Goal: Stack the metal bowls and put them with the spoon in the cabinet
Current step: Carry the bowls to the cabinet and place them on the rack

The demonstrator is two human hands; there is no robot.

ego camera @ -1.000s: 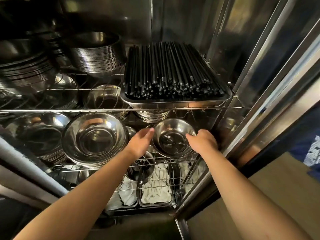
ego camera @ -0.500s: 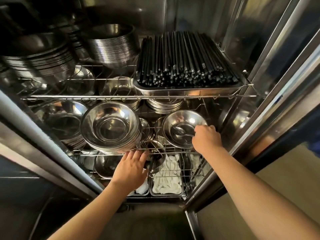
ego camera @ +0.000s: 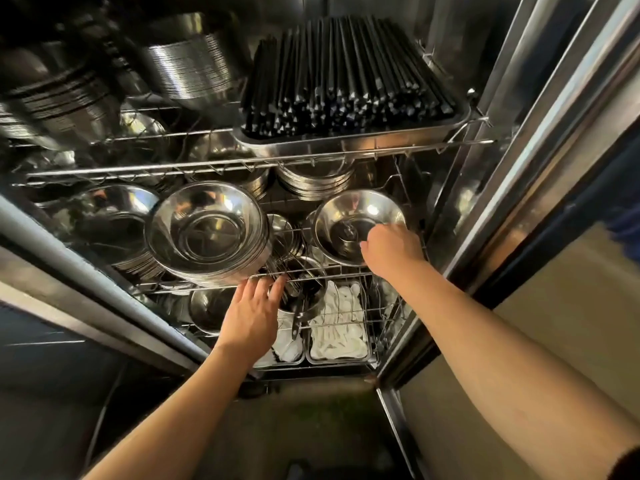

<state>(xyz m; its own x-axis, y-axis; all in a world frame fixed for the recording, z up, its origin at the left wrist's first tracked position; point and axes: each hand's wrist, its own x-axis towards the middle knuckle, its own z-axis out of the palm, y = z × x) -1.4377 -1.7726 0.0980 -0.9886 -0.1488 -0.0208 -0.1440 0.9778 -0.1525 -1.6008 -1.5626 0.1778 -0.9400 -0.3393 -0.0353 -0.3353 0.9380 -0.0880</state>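
Note:
The small stacked metal bowls (ego camera: 358, 216) sit on the right side of the cabinet's middle wire shelf (ego camera: 325, 271). A spoon (ego camera: 348, 233) lies dimly in the top bowl, partly hidden by my hand. My right hand (ego camera: 391, 252) is curled over the bowls' front right rim. My left hand (ego camera: 251, 315) is lower and to the left. Its fingers are spread and rest on the shelf's front wire, with nothing held.
A large stack of wide bowls (ego camera: 207, 233) fills the shelf's left. Above, a tray of black chopsticks (ego camera: 346, 81) and plate stacks (ego camera: 194, 64). Below, trays of white items (ego camera: 337, 329). Steel door frames stand at right (ego camera: 519, 161) and left (ego camera: 79, 271).
My left hand has let go of the small bowls and dropped to the shelf's front wire. My right hand has stayed on the bowls' rim, now covering the spoon's handle.

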